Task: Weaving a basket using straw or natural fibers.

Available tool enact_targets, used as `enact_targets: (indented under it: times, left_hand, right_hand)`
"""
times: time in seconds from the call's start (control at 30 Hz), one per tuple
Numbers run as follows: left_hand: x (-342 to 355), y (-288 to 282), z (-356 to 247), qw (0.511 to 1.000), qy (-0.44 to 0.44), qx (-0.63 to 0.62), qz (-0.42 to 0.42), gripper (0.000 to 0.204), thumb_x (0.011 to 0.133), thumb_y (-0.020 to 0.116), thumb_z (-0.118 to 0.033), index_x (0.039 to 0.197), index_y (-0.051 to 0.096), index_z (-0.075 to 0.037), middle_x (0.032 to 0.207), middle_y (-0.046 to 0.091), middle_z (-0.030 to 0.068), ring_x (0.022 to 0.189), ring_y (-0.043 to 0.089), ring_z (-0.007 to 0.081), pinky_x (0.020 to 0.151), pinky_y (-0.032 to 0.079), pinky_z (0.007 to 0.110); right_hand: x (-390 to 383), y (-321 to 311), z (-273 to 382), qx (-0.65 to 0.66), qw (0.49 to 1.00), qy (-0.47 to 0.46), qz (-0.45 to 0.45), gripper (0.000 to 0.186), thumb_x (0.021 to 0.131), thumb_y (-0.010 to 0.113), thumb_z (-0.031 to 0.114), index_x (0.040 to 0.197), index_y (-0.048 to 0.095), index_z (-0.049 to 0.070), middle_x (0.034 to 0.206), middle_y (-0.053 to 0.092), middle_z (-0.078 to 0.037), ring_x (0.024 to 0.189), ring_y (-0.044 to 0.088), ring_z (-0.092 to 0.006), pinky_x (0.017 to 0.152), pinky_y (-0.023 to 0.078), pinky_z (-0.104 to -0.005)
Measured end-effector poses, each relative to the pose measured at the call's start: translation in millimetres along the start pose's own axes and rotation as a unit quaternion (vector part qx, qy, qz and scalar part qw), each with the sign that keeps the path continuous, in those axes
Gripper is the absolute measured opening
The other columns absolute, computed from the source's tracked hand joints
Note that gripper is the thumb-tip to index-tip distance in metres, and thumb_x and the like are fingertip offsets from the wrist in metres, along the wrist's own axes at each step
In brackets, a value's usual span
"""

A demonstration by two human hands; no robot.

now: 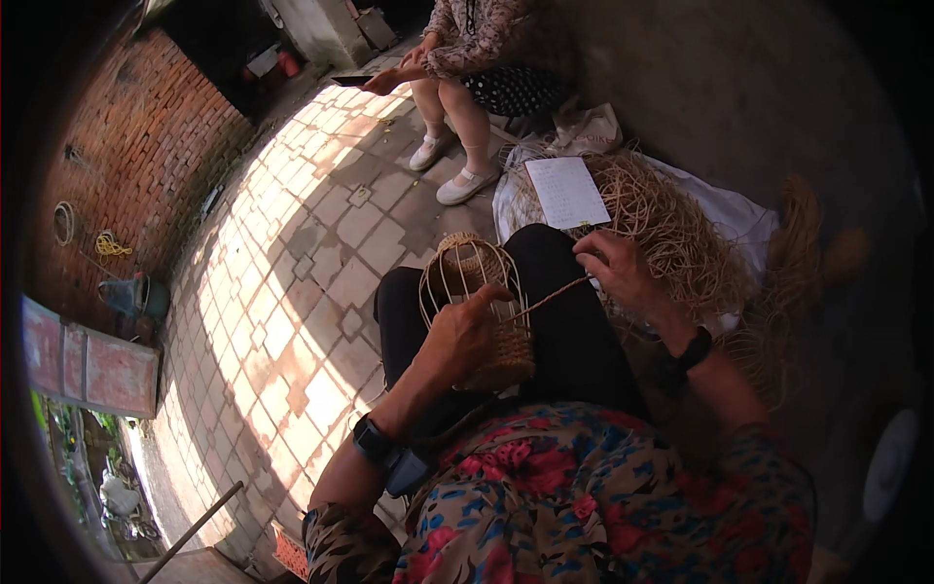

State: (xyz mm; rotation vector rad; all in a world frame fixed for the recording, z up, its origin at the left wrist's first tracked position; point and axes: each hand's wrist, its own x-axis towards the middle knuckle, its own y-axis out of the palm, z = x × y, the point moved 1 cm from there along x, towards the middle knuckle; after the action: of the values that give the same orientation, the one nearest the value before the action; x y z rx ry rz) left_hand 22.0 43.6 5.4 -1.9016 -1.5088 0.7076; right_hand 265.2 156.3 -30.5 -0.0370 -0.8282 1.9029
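A half-woven straw basket (516, 352) rests on my lap between my knees, its bare ribs curving up over an open side. My left hand (461, 336) is closed on the near left of it, fingers against the ribs and the weave. From the basket a twisted straw cord (556, 294) runs taut up to the right. Its far end is pinched in my right hand (620, 271), held out above my right thigh. What the left fingertips grip is partly hidden behind the hand.
On the right, a heap of loose straw (671, 219) lies on a white sheet (715, 200), with a written paper (567, 192) on top. Another person (462, 88) sits ahead, holding a dark flat device (351, 81). A brick wall (185, 102) stands at the left beyond the paving.
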Motion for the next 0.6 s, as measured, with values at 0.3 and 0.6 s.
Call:
enact_targets:
  times: [0.3, 0.6]
  left_hand:
    - [1, -3, -2, 0.977, -0.120, -0.170, 0.036, 0.027, 0.088, 0.051, -0.004, 0.114, 0.053, -0.005, 0.077, 0.063, 0.0075, 0.065, 0.066, 0.0145, 0.057, 0.053, 0.028]
    - [-6, -13, 12, 0.976, -0.102, -0.186, -0.055, 0.033, 0.077, 0.061, -0.002, 0.109, 0.054, -0.003, 0.078, 0.064, 0.0069, 0.073, 0.064, 0.0115, 0.061, 0.052, 0.026]
  right_hand:
    - [-30, 43, 64, -0.063, 0.985, -0.159, -0.006, 0.013, 0.078, 0.066, 0.007, 0.088, 0.058, 0.007, 0.082, 0.060, -0.010, 0.069, 0.063, -0.0287, 0.056, 0.051, -0.0358]
    - [-19, 53, 59, -0.095, 0.988, -0.120, 0.031, 0.015, 0.076, 0.064, 0.013, 0.089, 0.060, 0.007, 0.086, 0.058, -0.009, 0.076, 0.063, -0.0290, 0.067, 0.051, -0.0405]
